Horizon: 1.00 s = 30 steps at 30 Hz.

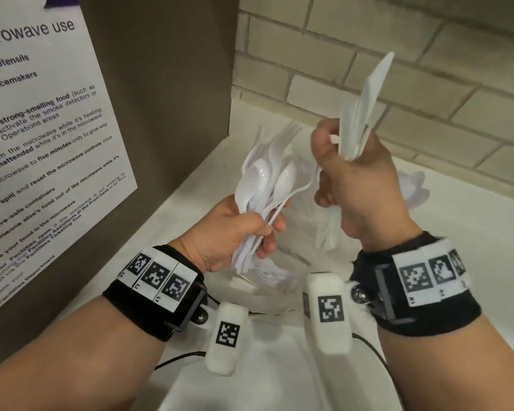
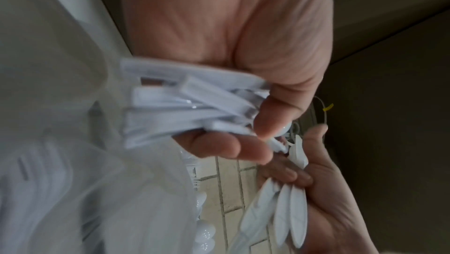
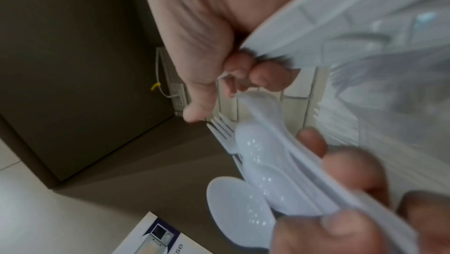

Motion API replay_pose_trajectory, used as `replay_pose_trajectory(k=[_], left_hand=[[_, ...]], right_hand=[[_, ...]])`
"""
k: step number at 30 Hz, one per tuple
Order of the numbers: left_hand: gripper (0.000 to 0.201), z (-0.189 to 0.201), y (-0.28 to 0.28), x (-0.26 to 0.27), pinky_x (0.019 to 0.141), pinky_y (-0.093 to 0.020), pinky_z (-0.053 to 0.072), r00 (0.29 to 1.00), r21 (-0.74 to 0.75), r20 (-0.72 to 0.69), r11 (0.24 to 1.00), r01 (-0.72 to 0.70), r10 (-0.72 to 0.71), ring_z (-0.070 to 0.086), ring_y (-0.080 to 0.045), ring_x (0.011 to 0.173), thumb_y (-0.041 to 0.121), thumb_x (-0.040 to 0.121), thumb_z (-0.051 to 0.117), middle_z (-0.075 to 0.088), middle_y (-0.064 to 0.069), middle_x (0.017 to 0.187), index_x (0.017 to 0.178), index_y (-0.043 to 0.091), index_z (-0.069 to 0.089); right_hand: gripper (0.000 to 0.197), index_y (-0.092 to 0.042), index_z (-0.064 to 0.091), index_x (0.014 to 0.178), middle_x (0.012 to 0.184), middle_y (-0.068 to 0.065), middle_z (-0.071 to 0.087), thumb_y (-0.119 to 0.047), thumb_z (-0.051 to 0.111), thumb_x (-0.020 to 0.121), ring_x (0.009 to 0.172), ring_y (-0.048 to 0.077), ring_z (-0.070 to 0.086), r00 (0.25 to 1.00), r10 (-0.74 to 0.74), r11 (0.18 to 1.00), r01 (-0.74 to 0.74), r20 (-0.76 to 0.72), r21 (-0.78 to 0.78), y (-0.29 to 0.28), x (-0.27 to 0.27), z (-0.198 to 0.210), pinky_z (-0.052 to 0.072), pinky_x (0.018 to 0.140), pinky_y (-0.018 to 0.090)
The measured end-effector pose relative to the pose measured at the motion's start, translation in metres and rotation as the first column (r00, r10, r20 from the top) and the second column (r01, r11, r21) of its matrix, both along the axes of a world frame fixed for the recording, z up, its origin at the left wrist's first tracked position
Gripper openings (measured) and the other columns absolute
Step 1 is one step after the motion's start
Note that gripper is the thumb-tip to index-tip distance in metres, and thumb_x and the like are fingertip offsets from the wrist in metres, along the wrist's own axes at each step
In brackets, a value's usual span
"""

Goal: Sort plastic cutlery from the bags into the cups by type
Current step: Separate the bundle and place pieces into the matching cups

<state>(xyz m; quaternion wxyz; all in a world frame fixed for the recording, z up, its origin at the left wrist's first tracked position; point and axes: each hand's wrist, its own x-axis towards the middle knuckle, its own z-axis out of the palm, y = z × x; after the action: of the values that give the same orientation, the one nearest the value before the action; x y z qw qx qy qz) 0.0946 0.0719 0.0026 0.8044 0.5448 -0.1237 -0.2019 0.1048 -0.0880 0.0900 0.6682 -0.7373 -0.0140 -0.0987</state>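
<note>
Two hands work above a white worktop [image 1: 279, 366], each wearing a black wrist strap with printed markers. At about 9 o'clock, the left hand [image 1: 232, 232] has its grip curled tight round a mixed bundle of spoons and forks [image 1: 267, 179], the handles crossing in the palm and the bowls and tines fanning up toward 12 o'clock. The left wrist view shows the thumb and fingers [image 2: 219, 146] pressed onto the flat handles. At about 2 o'clock and slightly higher, the right hand [image 1: 356, 179] has its grip clenched round a stack of knives [image 1: 365, 93], their blades pointing up toward 1 o'clock; its lower fingers also pinch a gathered fold of a clear plastic bag [image 1: 330, 226] that hangs beneath it. Between and below the two hands lies more clear film with white cutlery inside it. Beyond the right hand, at 3 o'clock, more white cutlery [image 1: 416, 188] lies on the worktop. A brown panel carrying a printed microwave notice [image 1: 42, 129] stands at 9 to 11 o'clock, and a tiled wall [image 1: 398, 54] closes the far side.
</note>
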Motion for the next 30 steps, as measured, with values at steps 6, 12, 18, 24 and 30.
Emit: replay_pose_trajectory(k=[6,12,18,24,30], left_hand=[[0.042,0.002,0.005,-0.001,0.045,-0.025,0.044,0.988,-0.055,-0.112,0.993,0.102,-0.108,0.048,-0.018,0.044,0.004,0.061,0.058,0.06,-0.01,0.07,0.101,0.012,0.065],[0.051,-0.001,0.01,0.002,0.049,-0.026,0.047,0.982,-0.133,-0.163,0.988,0.076,-0.097,0.053,-0.015,0.05,0.012,0.065,0.067,0.058,-0.006,0.071,0.113,0.001,0.053],[0.012,0.002,0.021,0.004,0.047,-0.026,0.044,0.954,-0.102,-0.167,0.958,-0.267,0.248,0.048,-0.013,0.051,0.01,0.08,0.064,0.052,-0.004,0.068,0.091,0.008,0.058],[0.008,0.01,0.03,0.012,0.048,-0.026,0.045,0.832,-0.022,-0.134,0.838,-0.546,0.539,0.051,-0.012,0.052,0.005,0.092,0.054,0.054,-0.002,0.067,0.096,0.011,0.053],[0.008,0.009,0.038,0.014,0.053,-0.027,0.045,0.798,-0.002,-0.117,0.803,-0.596,0.592,0.052,-0.013,0.053,0.007,0.091,0.056,0.055,0.0,0.067,0.092,0.014,0.056]], right_hand=[[0.031,-0.029,0.063,0.109,0.107,-0.004,0.066,-0.01,0.069,0.086,0.054,0.011,0.051,0.981,0.196,0.98,-0.196,-0.011,-0.038,0.01,0.005,-0.006,0.038,0.042,0.026],[0.016,-0.007,0.068,0.1,0.08,0.012,0.062,-0.02,0.064,0.091,0.037,0.008,0.045,0.976,0.205,0.971,-0.212,-0.073,-0.108,0.017,0.007,-0.011,0.038,0.042,0.026],[0.013,-0.016,0.056,0.082,0.066,0.006,0.059,-0.022,0.063,0.091,0.039,0.015,0.038,0.996,-0.082,0.989,0.077,0.03,0.13,0.008,0.051,0.014,0.037,0.045,0.026],[0.014,-0.015,0.047,0.085,0.062,0.005,0.05,-0.02,0.054,0.096,0.048,0.017,0.043,0.987,-0.053,0.982,0.023,0.155,0.19,0.045,0.104,0.012,0.041,0.047,0.027],[0.012,-0.011,0.053,0.091,0.072,0.005,0.056,-0.022,0.055,0.096,0.06,0.014,0.052,0.998,-0.042,0.982,0.033,0.045,0.187,0.075,0.129,-0.033,0.047,0.058,0.02]])
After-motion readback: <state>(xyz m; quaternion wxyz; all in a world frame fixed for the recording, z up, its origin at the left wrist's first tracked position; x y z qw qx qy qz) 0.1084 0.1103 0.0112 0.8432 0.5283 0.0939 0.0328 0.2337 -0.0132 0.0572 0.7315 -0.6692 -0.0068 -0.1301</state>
